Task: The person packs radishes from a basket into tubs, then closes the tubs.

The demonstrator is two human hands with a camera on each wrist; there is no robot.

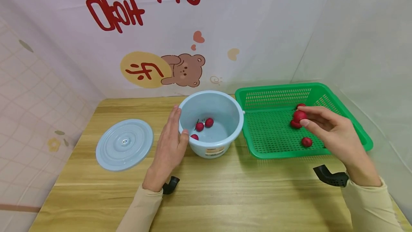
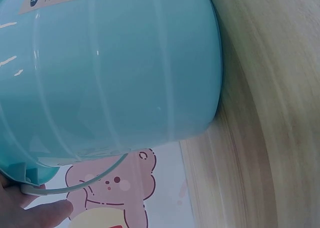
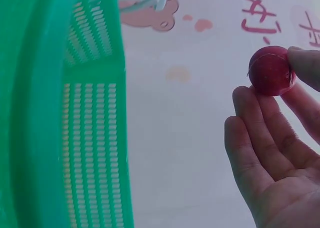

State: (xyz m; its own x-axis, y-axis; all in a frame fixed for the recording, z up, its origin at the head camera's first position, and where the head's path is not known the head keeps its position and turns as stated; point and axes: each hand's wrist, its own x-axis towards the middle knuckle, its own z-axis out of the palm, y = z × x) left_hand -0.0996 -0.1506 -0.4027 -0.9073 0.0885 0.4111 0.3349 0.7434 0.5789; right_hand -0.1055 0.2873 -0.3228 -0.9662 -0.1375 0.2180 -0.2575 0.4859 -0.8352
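My right hand (image 1: pixel 338 131) pinches a red radish (image 1: pixel 300 116) between thumb and fingertips, above a green basket (image 1: pixel 257 151). In the right wrist view the held radish (image 3: pixel 271 70) is round, and the other fingers extend below it. Several more radishes, including one near the front (image 1: pixel 307 142), lie in the basket. My left hand (image 1: pixel 170 146) rests against the left side of a light blue bucket (image 1: pixel 210 146), fingers straight along the outside and thumb at the rim. Inside the bucket are three radishes, one of them (image 1: pixel 199 127) with a thin root or stem.
A round light blue lid (image 1: pixel 125 144) lies on the wooden table (image 1: pixel 219 192) left of the bucket. The basket stands directly to the bucket's right. Behind them hangs a printed white cloth (image 1: pixel 257 28). The bucket's handle (image 2: pixel 85 185) hangs at its side.
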